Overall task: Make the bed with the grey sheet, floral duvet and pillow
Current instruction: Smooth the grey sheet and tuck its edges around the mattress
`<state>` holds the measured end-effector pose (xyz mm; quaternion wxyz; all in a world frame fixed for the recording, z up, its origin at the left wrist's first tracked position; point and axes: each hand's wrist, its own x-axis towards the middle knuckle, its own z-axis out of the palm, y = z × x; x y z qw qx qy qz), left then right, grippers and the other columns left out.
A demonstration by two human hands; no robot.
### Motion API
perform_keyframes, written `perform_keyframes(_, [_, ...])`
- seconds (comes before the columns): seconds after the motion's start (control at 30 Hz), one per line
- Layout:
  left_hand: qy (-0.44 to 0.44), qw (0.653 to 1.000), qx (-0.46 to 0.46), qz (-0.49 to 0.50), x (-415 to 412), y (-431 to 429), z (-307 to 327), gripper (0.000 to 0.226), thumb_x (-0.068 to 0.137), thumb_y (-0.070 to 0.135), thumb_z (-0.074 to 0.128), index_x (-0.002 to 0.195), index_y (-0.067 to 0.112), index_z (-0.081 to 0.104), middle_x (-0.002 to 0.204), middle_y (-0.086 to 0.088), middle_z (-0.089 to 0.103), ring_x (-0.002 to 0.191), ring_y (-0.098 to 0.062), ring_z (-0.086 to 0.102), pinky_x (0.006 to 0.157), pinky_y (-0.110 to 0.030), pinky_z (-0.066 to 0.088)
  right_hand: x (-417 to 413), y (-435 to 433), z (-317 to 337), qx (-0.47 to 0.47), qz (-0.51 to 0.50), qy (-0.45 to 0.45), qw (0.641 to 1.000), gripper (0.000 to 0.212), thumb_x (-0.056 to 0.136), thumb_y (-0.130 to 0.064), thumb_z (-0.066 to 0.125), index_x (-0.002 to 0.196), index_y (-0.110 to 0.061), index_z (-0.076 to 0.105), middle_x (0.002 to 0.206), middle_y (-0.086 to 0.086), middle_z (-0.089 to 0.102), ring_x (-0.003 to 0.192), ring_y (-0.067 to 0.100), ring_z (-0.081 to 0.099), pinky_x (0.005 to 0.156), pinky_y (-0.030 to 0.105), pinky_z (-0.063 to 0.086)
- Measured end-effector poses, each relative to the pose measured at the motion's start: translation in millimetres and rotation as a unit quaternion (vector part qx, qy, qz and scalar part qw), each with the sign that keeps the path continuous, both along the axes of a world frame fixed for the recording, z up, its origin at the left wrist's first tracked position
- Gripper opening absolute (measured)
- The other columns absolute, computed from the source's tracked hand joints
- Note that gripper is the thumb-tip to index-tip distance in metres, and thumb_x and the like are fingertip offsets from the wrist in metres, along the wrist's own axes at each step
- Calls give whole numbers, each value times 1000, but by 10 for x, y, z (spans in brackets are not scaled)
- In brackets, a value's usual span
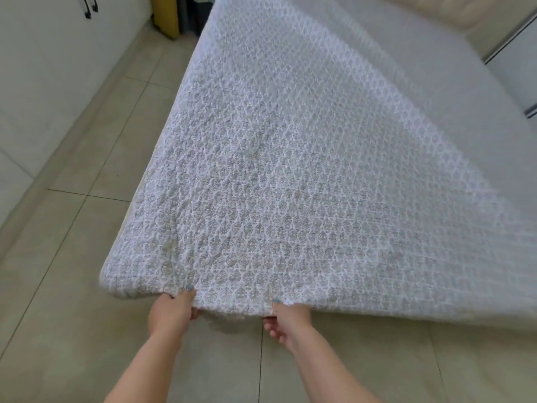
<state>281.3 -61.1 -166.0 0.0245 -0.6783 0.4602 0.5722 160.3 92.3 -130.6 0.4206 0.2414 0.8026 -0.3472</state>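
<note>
Looking down over the floral duvet point(276, 170), spreading from the near hem out across the bed and filling most of the view, printed side up, its near left corner hanging over the floor and its right flank showing blurred. Seeing the tiled floor point(72, 286) lying below and to the left of it, running alongside white cupboards point(43, 68) with dark handles. Catching the grey sheet point(421, 82) lying flat on the bed beyond the duvet's blurred right edge, with a cream padded headboard point(436, 13) standing behind it at the top. Gripping the duvet's near hem with the left hand point(171, 312), not far from the near left corner: thumb lying on the printed top, the other fingers curling underneath. Pinching the same hem with the right hand point(286, 321) near it, thumb pressing on top, fingers curling below the cloth. Holding both hands above the floor, with the hem sagging slightly between them.
</note>
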Motion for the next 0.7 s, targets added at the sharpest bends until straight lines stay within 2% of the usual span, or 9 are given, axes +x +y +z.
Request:
perform_keyframes(0.07, [-1,1000,-17,2,231,-134,115,26,90,33,64,89,10,50,74,-14,69,84,-34,67,86,-49,53,240,-94,87,-14,-7,-7,1000,22,99,-16,51,85,0,54,61,10,62,36,10,48,30,15,30])
perform_keyframes(0.17, [17,999,-27,11,474,-271,291,22,90,28,64,86,11,51,77,-15,68,80,-32,66,83,-46,54,534,-205,155,-37,-32,14,999,21,99,-20,52,94,1,53,62,10,64,40,12,49,36,19,36])
perform_keyframes(0.23, [31,999,-33,17,574,-302,393,21,91,27,63,90,9,54,76,-14,68,79,-32,66,84,-47,53,686,-218,203,-52,-39,48,997,27,98,-25,53,82,-3,53,62,9,65,45,14,51,46,24,40])
perform_keyframes(0.3, [35,996,-78,15,618,-277,480,23,91,29,63,90,7,56,72,-12,68,79,-32,65,83,-46,52,811,-206,266,-77,-53,92,991,34,97,-30,55,73,-5,55,59,6,65,49,15,52,52,25,40])
perform_keyframes(0.37, [57,986,-154,24,684,-212,596,23,92,27,61,83,6,59,73,-10,66,74,-29,62,72,-39,48,936,-209,309,-96,-63,134,984,38,95,-32,57,66,-6,57,55,2,66,52,15,54,55,26,41])
perform_keyframes(0.47, [63,975,-212,39,805,-102,559,28,94,32,58,75,11,58,74,-10,62,73,-30,57,72,-39,45,1038,-213,236,-83,-41,134,987,42,95,-32,57,61,-8,55,48,1,64,49,15,54,54,25,41])
perform_keyframes(0.6, [15,996,-77,35,892,-232,179,30,93,29,61,81,2,60,74,-15,64,71,-30,61,76,-39,45,1016,-200,15,-44,-17,56,997,38,97,-30,54,68,-5,56,47,2,64,46,15,55,50,27,41])
perform_keyframes(0.67, [25,999,27,30,864,-327,137,25,93,22,61,87,-2,61,74,-14,63,65,-26,59,66,-33,45,991,-224,-76,-55,-35,-2,998,37,99,-23,51,72,-1,60,52,6,65,42,15,53,41,22,35])
perform_keyframes(0.7, [28,998,59,24,856,-371,114,22,92,18,61,81,-1,60,71,-14,62,62,-24,55,57,-30,44,979,-235,-104,-64,-43,-28,997,37,100,-19,49,71,0,61,52,7,64,39,15,51,39,19,30])
